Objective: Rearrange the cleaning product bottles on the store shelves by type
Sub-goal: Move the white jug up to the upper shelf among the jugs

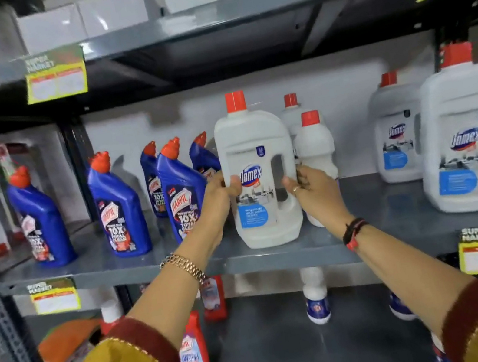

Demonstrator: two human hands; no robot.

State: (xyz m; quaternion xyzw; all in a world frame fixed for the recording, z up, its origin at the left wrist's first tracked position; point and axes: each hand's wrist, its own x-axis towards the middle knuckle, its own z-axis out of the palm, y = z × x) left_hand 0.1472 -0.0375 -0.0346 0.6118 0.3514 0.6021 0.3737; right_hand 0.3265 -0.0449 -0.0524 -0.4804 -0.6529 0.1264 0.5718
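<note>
Both hands clamp a white Domex jug [258, 177] standing upright at the middle shelf's [119, 267] front edge; the left hand [218, 198] grips its label side at nine o'clock, the right hand [313, 191] its handle side at three o'clock; blue Harpic bottles [119, 208] stand toward nine o'clock.

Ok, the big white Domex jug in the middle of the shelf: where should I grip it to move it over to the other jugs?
Take the Domex jug by its built-in handle, the slot on its right side, coming from the front with the right hand. It stands upright near the shelf edge with the handle facing out. The left hand can steady the flat left wall, since the jug looks bulky.
</note>
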